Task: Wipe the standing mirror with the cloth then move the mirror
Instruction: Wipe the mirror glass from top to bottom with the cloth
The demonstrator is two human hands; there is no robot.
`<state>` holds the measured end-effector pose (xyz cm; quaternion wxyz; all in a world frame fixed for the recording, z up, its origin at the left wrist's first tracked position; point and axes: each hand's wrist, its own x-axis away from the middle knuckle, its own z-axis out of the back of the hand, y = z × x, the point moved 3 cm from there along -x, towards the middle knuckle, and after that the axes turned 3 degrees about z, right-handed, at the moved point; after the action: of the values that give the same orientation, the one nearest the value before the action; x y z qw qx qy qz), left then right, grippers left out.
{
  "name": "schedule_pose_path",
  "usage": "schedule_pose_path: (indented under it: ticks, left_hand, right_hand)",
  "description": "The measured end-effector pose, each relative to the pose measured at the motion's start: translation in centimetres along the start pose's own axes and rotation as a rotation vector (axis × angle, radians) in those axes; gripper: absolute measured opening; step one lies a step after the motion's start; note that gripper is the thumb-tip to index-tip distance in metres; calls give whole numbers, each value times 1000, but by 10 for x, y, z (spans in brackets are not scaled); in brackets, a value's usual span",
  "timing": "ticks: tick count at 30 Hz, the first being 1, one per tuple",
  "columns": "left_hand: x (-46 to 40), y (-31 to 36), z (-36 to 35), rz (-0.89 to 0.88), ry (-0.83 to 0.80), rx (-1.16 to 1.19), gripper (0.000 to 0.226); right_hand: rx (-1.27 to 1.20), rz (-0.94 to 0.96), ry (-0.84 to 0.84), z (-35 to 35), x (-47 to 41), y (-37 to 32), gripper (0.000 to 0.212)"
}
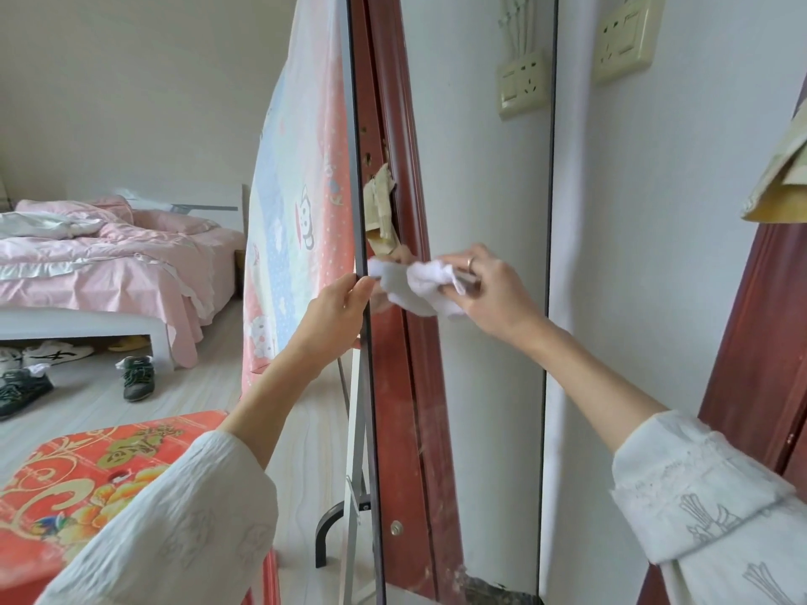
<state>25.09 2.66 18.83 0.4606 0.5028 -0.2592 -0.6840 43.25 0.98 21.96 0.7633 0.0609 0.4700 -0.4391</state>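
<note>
A tall standing mirror [480,176] with a thin dark frame fills the middle of the head view, reflecting a red door frame and a white wall. My left hand [338,305] grips the mirror's left edge at mid height, thumb on the front. My right hand [489,290] holds a crumpled white cloth [430,279] and presses it against the glass, close to the left edge. The cloth's reflection shows just left of it. A metal stand leg [356,451] props the mirror from behind.
A pink and blue patterned sheet [297,189] hangs behind the mirror's left side. A red patterned box [100,469] sits low at my left. A pink bed [109,259] and several shoes [137,377] lie further left. A white wall with a socket [624,32] and a red door frame [751,342] stand to the right.
</note>
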Motion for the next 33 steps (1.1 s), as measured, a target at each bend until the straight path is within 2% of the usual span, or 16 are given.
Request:
schedule_pose_path:
  ticks: [3, 6, 10, 12, 15, 16, 17, 21, 23, 29, 33]
  left_hand:
    - [6, -5, -2, -30, 41, 37, 35]
    - [7, -11, -1, 20, 25, 140, 40]
    - [4, -13, 0, 46, 30, 154, 54]
    - [4, -14, 0, 60, 20, 169, 56]
    - [7, -14, -1, 80, -17, 187, 54]
    - [8, -14, -2, 86, -25, 193, 51]
    - [10, -15, -3, 94, -31, 206, 51]
    - [17, -25, -6, 122, -14, 231, 52]
    - [20, -30, -7, 148, -15, 244, 53]
    - [35, -42, -13, 180, -73, 282, 48]
    - [45, -47, -19, 192, -85, 306, 39]
  right_hand:
    - [45, 97, 3, -10, -14, -21, 23]
    - [98, 119, -11, -28, -10, -24, 24]
    - [28, 149, -120, -45, 16, -21, 23]
    - [-15, 103, -269, -55, 39, -17, 24]
    - [26, 6, -638, -62, 66, -9, 24]
    - [47, -7, -672, -58, 66, -5, 23]
    - [35, -19, -631, -52, 62, -2, 23]
    - [12, -71, -199, -24, 26, 0, 22]
    - [51, -20, -92, -17, 10, -8, 22]
    - [-12, -41, 51, -36, 8, -25, 27]
    - [11, -34, -25, -53, 39, -20, 29]
